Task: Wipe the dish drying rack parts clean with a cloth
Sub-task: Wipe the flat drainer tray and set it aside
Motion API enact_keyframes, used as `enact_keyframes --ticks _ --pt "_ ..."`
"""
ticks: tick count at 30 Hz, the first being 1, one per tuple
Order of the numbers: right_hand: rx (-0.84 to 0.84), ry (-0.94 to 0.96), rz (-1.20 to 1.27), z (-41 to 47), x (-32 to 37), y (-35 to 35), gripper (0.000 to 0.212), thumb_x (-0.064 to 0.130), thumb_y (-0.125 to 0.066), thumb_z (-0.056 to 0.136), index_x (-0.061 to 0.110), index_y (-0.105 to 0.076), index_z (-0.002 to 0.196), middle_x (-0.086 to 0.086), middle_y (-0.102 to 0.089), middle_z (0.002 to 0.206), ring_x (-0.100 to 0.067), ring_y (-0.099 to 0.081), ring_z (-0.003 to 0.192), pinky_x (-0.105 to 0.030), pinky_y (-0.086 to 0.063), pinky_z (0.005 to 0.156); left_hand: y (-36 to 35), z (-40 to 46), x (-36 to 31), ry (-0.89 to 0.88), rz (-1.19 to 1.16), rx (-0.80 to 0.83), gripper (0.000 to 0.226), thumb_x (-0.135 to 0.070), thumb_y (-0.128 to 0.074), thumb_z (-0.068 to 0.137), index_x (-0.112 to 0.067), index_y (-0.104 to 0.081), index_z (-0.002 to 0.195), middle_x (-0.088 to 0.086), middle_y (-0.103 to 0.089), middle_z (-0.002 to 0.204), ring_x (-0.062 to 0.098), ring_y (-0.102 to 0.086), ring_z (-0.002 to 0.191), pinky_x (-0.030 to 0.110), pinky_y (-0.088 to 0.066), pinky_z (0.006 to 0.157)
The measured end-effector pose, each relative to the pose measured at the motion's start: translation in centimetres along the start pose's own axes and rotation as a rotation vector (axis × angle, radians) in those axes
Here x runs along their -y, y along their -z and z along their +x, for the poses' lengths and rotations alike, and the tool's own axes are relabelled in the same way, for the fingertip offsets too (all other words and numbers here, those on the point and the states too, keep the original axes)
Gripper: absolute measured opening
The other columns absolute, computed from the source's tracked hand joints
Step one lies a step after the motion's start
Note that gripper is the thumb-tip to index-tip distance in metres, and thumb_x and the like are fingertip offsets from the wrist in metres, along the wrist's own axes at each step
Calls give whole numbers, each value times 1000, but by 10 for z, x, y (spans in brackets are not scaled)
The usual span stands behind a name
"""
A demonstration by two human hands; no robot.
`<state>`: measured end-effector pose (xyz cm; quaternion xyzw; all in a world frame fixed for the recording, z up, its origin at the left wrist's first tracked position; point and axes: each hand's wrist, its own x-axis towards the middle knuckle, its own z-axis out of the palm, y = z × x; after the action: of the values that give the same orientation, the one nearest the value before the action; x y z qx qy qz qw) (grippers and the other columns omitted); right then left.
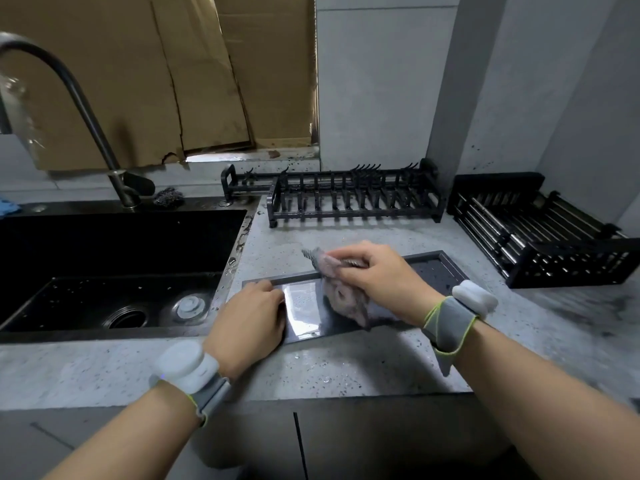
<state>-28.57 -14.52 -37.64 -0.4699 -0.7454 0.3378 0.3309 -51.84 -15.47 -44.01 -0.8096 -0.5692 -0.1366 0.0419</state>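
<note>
Your bench [346, 368], grey speckled stone:
- Drip tray [433, 268], dark and shallow, lying flat near the front edge, wet and shiny at its left end.
- Your left hand [247, 320], resting on the tray's left end, fingers on its rim.
- Your right hand [377, 271], gripping a crumpled cloth [341, 292] against the tray.
- Black dish rack [353, 197], upright behind the tray.
- Black basket [540, 233], to the right.
- Sink [114, 268], to the left, with tap [79, 109] above.

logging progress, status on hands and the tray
Right hand grips cloth on drip tray. Left hand steadies tray's left end. Nothing in the way.
</note>
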Motion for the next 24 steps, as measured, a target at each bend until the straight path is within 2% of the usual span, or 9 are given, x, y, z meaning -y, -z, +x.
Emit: enact_keyframes --ticks 3,6,8,10,12,16,19,22,24 --pt "166 -51 -395 -12 -26 -12 28 35 -57 97 34 -67 123 7 -50 116 -15 -48 111 -27 -41 97 -3 -2 -1 1 10 -37 13 -22 -55 88 -16 -62 79 4 -59 87 30 -58 83 39 -51 70" --pt "112 57 -573 -19 -32 -26 34 52 -48 97 35 -70 117 9 -51 115 -18 -41 111 -37 -37 102 -3 -3 -1 6 27 -57 16 -24 -54 89 -16 -62 77 3 -58 85 29 -57 82 38 -50 68" --pt "115 137 -633 -24 -30 -34 39 52 -42 99 29 -72 111 8 -53 119 -19 -40 109 -38 -39 100 -4 -5 -1 2 28 -61 19 -25 -53 91 -16 -62 77 3 -57 85 28 -57 82 38 -50 68" --pt "136 224 -653 -35 -34 -43 41 48 -36 101 25 -68 113 4 -53 125 -21 -43 109 -41 -43 97 -6 -7 -1 0 22 -77 18 -24 -54 91 -15 -60 77 3 -56 85 27 -55 81 39 -50 66" --pt "133 263 -653 -42 -50 -37 35 42 -39 101 29 -64 122 4 -53 129 -22 -45 108 -43 -46 93 -9 -9 -2 -4 30 -101 14 -23 -56 91 -15 -57 79 3 -54 85 27 -53 81 41 -52 64" --pt "77 159 -642 -49 -72 1 36 44 -43 98 33 -67 124 7 -56 121 -21 -44 102 -47 -45 91 -14 -11 -1 -5 39 -121 14 -23 -58 92 -14 -56 82 3 -53 86 27 -52 82 43 -53 62" --pt "51 114 -678 -47 -70 12 34 38 -45 100 26 -70 119 3 -56 112 -20 -42 99 -44 -43 93 -11 -11 -4 -27 70 -123 14 -19 -68 85 -14 -57 76 4 -55 81 28 -54 76 39 -52 58" --pt "14 139 -599 -41 -43 -11 24 21 -53 100 19 -71 116 -2 -56 109 -20 -43 101 -41 -42 94 -9 -10 -6 -45 107 -112 18 -16 -75 76 -14 -58 72 5 -56 75 28 -55 68 34 -47 57" --pt "47 203 -506 -41 -24 -45 27 21 -51 100 18 -68 120 -6 -56 113 -22 -44 104 -37 -40 95 -9 -10 -5 -54 94 -108 15 -16 -73 76 -13 -59 73 7 -57 78 30 -56 70 35 -46 59"
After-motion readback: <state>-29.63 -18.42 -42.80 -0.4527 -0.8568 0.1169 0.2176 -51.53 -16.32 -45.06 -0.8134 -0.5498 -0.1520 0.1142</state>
